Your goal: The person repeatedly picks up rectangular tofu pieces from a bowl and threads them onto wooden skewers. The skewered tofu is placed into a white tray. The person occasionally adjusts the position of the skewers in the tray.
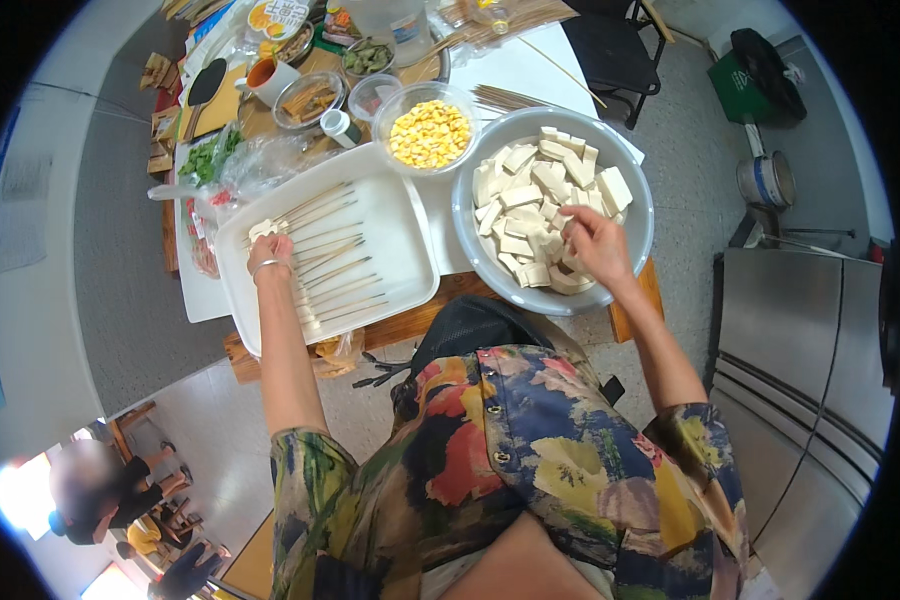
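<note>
A white rectangular plastic tray (424, 251) holds a row of thin wooden skewers (349, 281) with pale pieces at their left ends. My left hand (271, 255), with a bangle at the wrist, is over the tray's left side, its fingers at pale tofu-like pieces (262, 227) at the skewer ends; whether it grips one is not clear. To the right stands a round grey basin (640, 187) full of cut white tofu-like blocks (521, 196). Over the basin's right part is my right hand (596, 244), fingers bent, its fingertips by the blocks; I cannot tell whether it holds one.
A clear bowl of yellow corn-like pieces (429, 135) touches the tray's far edge. Behind are a dish of brown sticks (307, 101), an orange-lined mug (268, 79), a small bottle (340, 128) and loose skewers (506, 97). A black chair (615, 56) stands beyond; people are at lower left.
</note>
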`<state>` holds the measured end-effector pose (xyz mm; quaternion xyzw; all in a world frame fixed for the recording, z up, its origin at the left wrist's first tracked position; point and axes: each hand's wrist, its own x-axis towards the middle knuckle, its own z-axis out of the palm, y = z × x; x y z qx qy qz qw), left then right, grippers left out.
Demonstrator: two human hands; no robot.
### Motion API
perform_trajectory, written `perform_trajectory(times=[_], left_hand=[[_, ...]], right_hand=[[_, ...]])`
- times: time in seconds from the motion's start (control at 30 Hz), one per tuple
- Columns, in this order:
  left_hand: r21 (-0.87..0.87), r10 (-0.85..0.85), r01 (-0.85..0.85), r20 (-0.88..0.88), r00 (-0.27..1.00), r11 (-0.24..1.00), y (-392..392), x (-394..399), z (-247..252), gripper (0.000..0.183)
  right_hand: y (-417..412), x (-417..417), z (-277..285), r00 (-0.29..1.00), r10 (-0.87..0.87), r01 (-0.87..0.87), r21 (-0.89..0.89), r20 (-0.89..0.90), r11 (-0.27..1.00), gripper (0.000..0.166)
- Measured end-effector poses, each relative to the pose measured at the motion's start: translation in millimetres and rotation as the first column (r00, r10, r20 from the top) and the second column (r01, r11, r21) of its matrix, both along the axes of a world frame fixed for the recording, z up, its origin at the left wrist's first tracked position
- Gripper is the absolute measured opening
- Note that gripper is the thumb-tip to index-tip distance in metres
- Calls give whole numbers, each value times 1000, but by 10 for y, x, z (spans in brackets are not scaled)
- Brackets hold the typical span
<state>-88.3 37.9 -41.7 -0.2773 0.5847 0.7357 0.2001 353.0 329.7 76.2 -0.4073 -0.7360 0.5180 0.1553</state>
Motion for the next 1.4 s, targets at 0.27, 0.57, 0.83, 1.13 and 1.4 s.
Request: perform_trajectory(times=[0.27, 0.57, 0.83, 1.13, 1.4], left_hand=[[-101, -226, 207, -242, 944, 973, 549, 1345, 823, 37], [-220, -151, 106, -200, 968, 970, 246, 2389, 961, 35], [-269, -17, -40, -207, 978, 962, 153, 2903, 1116, 34], [-272, -33, -36, -245, 969, 962, 455, 3087, 1255, 34], [-326, -83, -22, -305, 949, 945, 525, 3336, 1278, 31]], right_hand=[[1665, -272, -258, 998, -15, -20, 578, 56, 816, 22], [2680, -452, -1048, 845, 353, -534, 611, 401, 584, 47], [2411, -692, -1186, 781, 395, -623, 566, 484, 540, 39], [2698, -984, -1256, 720, 381, -691, 545, 580, 475, 18], [2726, -1070, -1262, 666, 386, -723, 424, 638, 545, 21]])
